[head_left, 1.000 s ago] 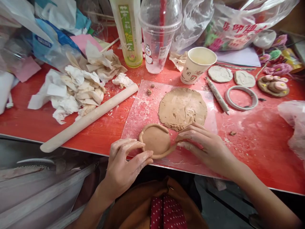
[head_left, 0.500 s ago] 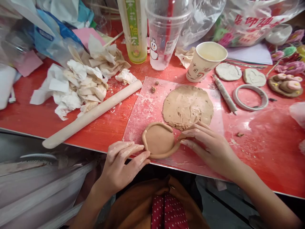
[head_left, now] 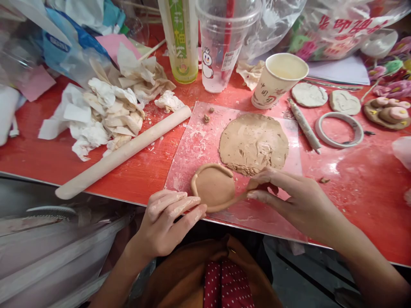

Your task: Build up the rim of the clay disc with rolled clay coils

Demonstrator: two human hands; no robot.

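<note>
A round clay disc [head_left: 214, 186] lies at the near edge of the clear plastic sheet [head_left: 186, 147]. A clay coil [head_left: 221, 208] runs along most of its rim, and its loose end stretches off to the right. My right hand [head_left: 282, 192] pinches that end between thumb and fingers, slightly raised. At the disc's lower left, my left hand [head_left: 171, 218] presses thumb and fingertips around the coil and rim. Behind the disc is a larger flat clay slab [head_left: 253, 143] with a rough near edge.
A wooden rolling pin [head_left: 125, 152] lies left, beside crumpled tissues [head_left: 109, 115]. At the back stand a green-labelled bottle [head_left: 181, 40], a plastic cup [head_left: 218, 55] and a paper cup [head_left: 276, 81]. A tape ring [head_left: 339, 144] and clay-smeared stick [head_left: 304, 126] lie right.
My right hand has moved slightly right and drawn the coil's free end outward, so it looks straighter and thinner. My left hand has shifted a little right along the rim.
</note>
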